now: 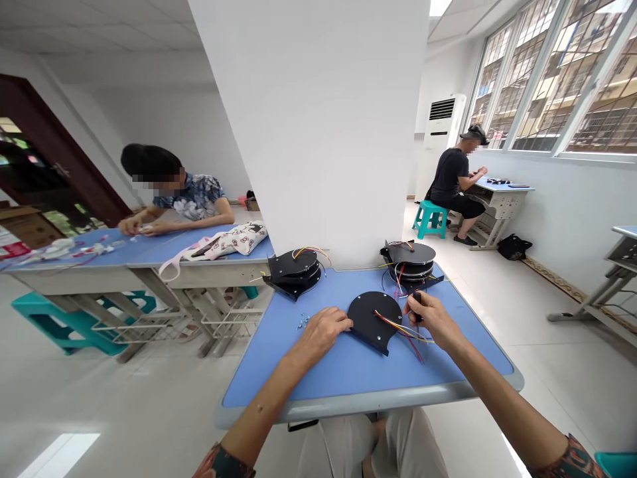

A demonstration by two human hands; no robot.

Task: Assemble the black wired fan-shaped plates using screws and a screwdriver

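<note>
A black rounded metal plate (373, 318) with a flat angled lower edge lies on the blue desk before me. Silver screws dot its face, and a bundle of red, yellow and white wires (393, 322) comes out of its middle, trailing right. My left hand (321, 332) grips the plate's left edge with fingers together. At its right edge, my right hand (430, 315) is closed around a black-handled screwdriver (417, 307), held upright; its tip is hard to see. Several small screws (302, 321) lie loose beside my left hand.
Stacks of similar black plates with wires stand at the back left (296, 269) and back right (411, 262) of the desk. A white pillar (338, 133) rises behind. One person (184, 192) works at the desk on the left, another (452, 172) sits far right.
</note>
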